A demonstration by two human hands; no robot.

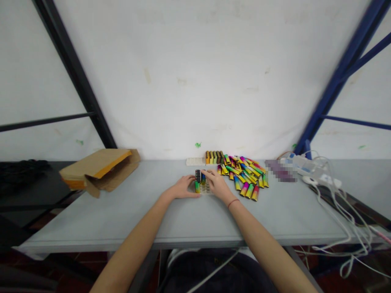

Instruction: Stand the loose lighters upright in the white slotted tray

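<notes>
The right hand has its grip pinching a small lighter. The lighter stands up in a clear tray in the middle of the counter. The left hand rests against the tray, but I cannot tell if its grip is closed. If the pinch slips, the lighter may tip over. A bump might also slide the tray toward the pile of lighters nearby.

A pixelated purple patch beside the lighter pile hides whatever lies there. The left hand and right hand cover most of a clear tray. Their grip on the upright lighter is too small to tell. White cables run off the right edge.
</notes>
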